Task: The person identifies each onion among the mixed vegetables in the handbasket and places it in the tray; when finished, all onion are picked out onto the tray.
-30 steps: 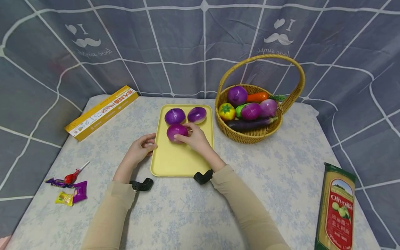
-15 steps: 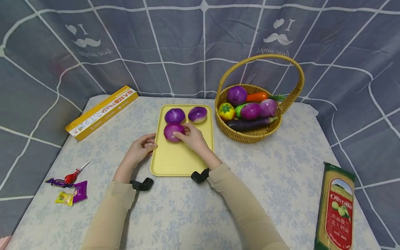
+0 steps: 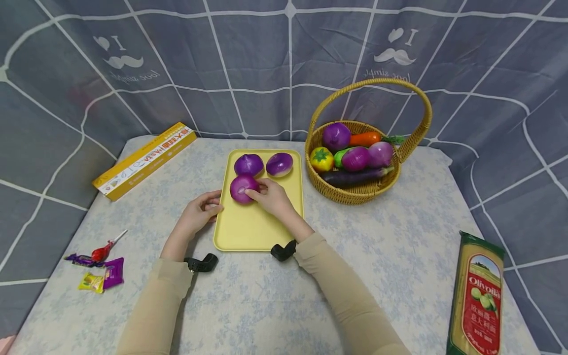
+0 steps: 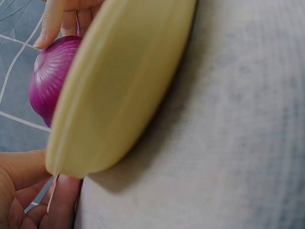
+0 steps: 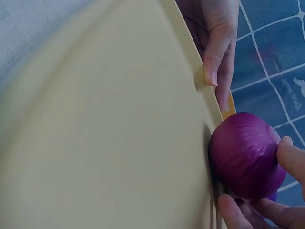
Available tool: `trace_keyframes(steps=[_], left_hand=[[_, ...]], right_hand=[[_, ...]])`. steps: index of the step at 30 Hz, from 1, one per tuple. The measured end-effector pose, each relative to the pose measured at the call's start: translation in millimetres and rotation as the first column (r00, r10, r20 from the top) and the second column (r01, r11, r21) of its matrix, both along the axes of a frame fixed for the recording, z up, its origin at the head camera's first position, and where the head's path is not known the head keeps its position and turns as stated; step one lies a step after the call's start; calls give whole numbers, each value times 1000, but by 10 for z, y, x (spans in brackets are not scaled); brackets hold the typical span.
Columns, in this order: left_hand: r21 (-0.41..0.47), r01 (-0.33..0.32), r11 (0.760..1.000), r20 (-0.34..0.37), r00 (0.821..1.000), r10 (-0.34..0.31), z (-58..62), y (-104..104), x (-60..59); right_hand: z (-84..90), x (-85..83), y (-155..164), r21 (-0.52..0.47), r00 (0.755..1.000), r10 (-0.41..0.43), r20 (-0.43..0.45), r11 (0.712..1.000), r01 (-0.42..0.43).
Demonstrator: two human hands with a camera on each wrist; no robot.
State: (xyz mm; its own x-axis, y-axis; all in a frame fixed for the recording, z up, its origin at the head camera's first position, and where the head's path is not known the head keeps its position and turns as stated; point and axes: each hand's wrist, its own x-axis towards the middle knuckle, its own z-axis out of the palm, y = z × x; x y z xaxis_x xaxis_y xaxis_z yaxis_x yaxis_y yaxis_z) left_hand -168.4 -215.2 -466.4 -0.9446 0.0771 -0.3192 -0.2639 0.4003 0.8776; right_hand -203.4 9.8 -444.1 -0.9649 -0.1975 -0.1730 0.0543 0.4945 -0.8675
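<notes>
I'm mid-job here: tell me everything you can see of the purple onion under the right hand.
The purple onion is round and glossy, plastic-looking, with fine pale lines running over its skin. It sits on the yellow tray, near the tray's left rim, turned so one pale end faces up toward the head camera. The right hand holds it from the right with thumb and fingertips. Behind it, a second onion lies very close.

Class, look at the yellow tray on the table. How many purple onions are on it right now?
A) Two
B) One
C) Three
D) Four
C. The yellow tray carries three purple onions: two at the far end, and a third onion nearer the person, which the right hand grips with its fingertips.
</notes>
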Motion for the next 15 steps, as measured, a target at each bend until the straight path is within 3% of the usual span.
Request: trace_keyframes(steps=[8, 15], left_hand=[[3, 2, 1000, -7, 1000, -2, -20, -5, 4], [-1, 3, 1000, -16, 1000, -3, -6, -22, 3]], right_hand=[[214, 102, 253, 43, 995, -22, -102, 999, 26], [447, 174, 641, -37, 974, -77, -213, 997, 70]])
